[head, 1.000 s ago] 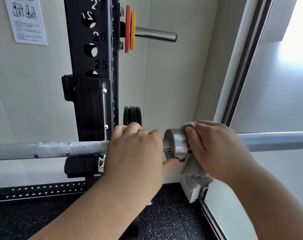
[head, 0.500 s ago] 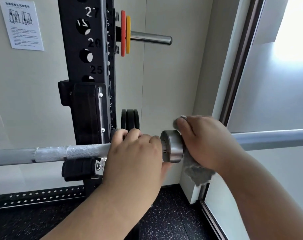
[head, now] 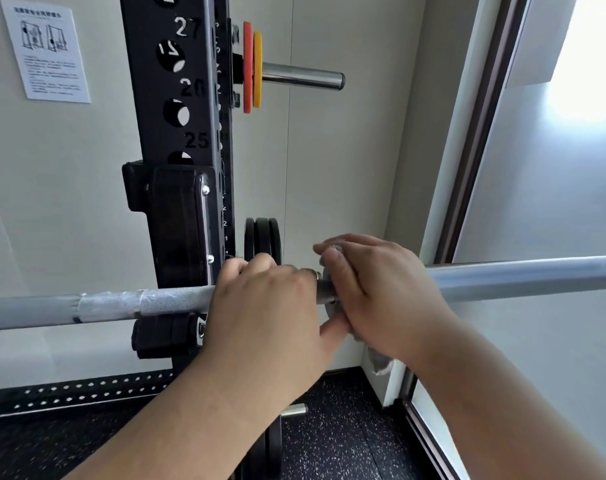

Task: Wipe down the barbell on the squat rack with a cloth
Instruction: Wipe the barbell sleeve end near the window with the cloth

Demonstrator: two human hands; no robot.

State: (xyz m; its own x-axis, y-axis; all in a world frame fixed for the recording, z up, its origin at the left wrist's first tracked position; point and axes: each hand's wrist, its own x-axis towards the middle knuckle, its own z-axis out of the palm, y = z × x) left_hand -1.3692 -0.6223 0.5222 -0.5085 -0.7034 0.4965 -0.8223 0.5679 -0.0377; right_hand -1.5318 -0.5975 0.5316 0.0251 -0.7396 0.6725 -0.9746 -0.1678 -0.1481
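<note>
— So, what fills most of the view?

— Pale wall panels (head: 336,150) behind a black squat rack (head: 177,133), its upright numbered 25 to 27, standing on a dark speckled floor (head: 332,441). A barbell (head: 114,306) runs level across the view, resting on the rack, its sleeve reaching toward the window frame (head: 468,140) on the right.

— And the person?

— Two bare forearms reach in from below. The left hand (head: 267,306) is clenched around the rough part of the bar just beside the collar. The right hand (head: 374,289) is wrapped over the collar, pressing a grey cloth (head: 379,363) against it; a corner of the cloth hangs beneath the wrist, and a little shows by the fingertips.

— Anything smaller?

— Black weight plates (head: 261,237) sit behind the hands. Higher up, a red plate (head: 247,67) and a yellow plate (head: 257,69) share a steel peg (head: 301,76). A printed sheet (head: 45,50) is stuck to the wall at top left; its text is too small to read.
</note>
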